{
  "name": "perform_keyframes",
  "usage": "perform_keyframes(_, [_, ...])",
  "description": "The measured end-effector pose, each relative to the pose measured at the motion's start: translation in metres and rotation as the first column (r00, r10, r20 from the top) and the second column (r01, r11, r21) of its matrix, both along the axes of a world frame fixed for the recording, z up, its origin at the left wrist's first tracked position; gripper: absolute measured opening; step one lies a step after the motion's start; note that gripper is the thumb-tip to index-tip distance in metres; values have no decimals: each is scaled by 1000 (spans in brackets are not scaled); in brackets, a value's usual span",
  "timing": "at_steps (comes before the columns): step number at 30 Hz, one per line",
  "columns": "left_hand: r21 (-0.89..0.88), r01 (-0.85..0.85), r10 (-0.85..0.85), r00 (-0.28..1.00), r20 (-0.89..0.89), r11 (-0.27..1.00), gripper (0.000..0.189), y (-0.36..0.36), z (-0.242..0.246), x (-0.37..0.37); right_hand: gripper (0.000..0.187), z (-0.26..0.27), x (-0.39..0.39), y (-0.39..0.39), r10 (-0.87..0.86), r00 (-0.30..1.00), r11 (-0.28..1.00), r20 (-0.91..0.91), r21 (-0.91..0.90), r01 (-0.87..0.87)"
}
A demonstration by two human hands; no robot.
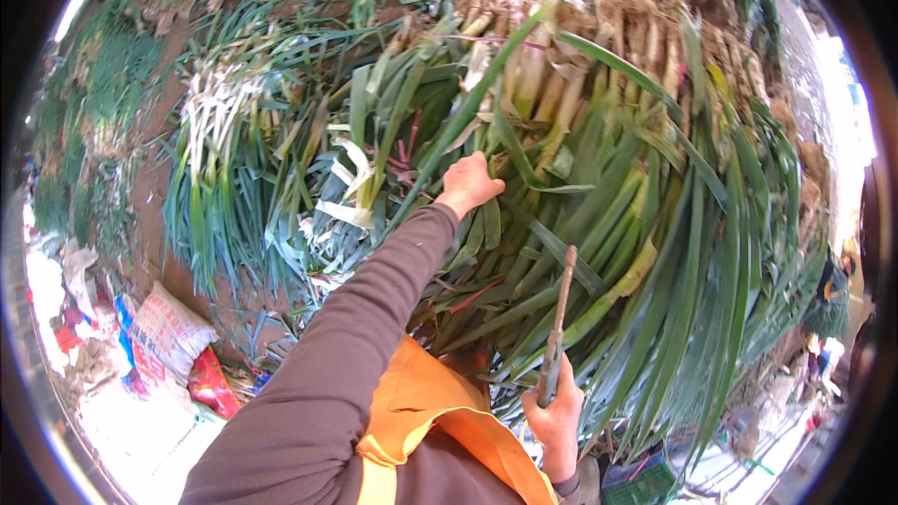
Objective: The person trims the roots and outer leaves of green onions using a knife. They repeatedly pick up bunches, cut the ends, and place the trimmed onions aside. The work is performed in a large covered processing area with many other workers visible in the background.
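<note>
My left hand [471,186] is stretched forward with its fingers closed around green onion leaves [438,172] in the middle of a large heap. My right hand [558,403] grips the grey handle of a knife [561,308] close to my body. Its narrow, rusty blade points away from me, above the leaves. Beyond my hands lie thick bundled green onions [554,84], their brown roots facing away and their long leaves draping towards me. A thin pink tie [484,38] crosses part of the bundle.
To the left is a bunch of slimmer, white-stemmed green onions [214,140] on brown ground [154,210]. A printed woven sack [172,330] rests at lower left. Near my right side stands a green plastic crate [638,482]. An orange apron [428,393] covers my front.
</note>
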State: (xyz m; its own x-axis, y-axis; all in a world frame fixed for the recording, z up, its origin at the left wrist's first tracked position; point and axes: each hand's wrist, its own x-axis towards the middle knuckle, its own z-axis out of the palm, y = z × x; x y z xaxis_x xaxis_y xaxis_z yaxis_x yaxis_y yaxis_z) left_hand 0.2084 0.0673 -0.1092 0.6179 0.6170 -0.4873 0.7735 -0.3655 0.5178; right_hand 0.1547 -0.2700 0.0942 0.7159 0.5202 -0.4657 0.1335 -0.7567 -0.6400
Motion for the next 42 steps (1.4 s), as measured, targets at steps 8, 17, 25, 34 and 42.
perform_keyframes(8, [-396, -99, 219, 937, 272, 913, 48, -35, 21, -140, 71, 21, -3, -4, 18, 1000, 999, 17, -28, -18])
perform_keyframes(17, [64, -84, 41, 866, 498, 994, 59, -20, -44, -64, 69, 16, -8, 18, 81, 996, 997, 39, -12, -81])
perform_keyframes(25, [313, 7, -11, 1000, 11, 950, 76, -88, -15, -31, 71, 1, -7, 21, 59, 997, 991, -56, -120, -65])
perform_keyframes(34, [335, -207, 185, 978, 98, 919, 87, -106, -18, 15, 74, 4, -3, 19, 129, 984, 936, -123, -312, -162])
perform_keyframes(42, [43, -194, 147, 855, 497, 980, 53, -44, -52, -70, 75, 15, 12, -5, -98, 964, 995, -246, -13, 98])
